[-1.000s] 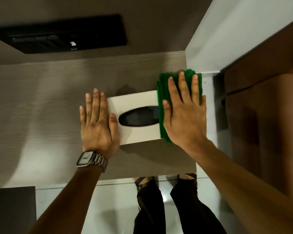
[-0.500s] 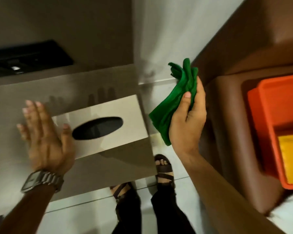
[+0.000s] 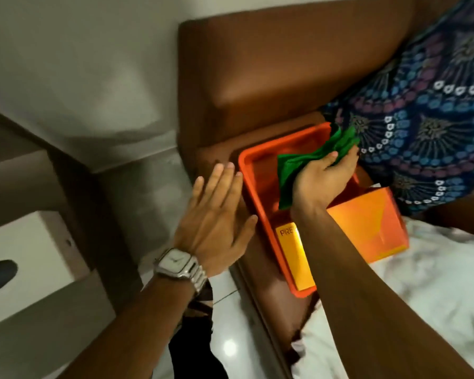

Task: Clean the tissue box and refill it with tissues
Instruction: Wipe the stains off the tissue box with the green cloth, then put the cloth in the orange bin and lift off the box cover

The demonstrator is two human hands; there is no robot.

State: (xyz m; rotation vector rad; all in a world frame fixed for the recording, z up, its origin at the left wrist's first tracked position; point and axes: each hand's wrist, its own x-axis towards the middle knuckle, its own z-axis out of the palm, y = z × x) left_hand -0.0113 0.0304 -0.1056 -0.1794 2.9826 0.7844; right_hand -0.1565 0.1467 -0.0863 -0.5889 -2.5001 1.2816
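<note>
The white tissue box (image 3: 30,247) with its dark oval slot stands on the wooden shelf (image 3: 52,332) at the far left, partly cut off by the frame edge. My right hand (image 3: 323,176) holds the green cloth (image 3: 298,165) over the far end of an orange tray (image 3: 251,184). A yellow-orange tissue pack (image 3: 367,228) lies in the tray's near part, partly hidden by my right forearm. My left hand (image 3: 216,214) hovers flat with fingers spread just left of the tray, touching nothing.
The tray rests on a brown padded bed frame (image 3: 257,77). A blue patterned fabric (image 3: 427,110) lies at the upper right and a white sheet (image 3: 422,296) at the lower right. Glossy floor tiles (image 3: 230,346) and my legs show below.
The view swung right from the shelf to the bed. My right hand lifted the green cloth off the tissue box and carried it over the orange tray. My left hand left the box.
</note>
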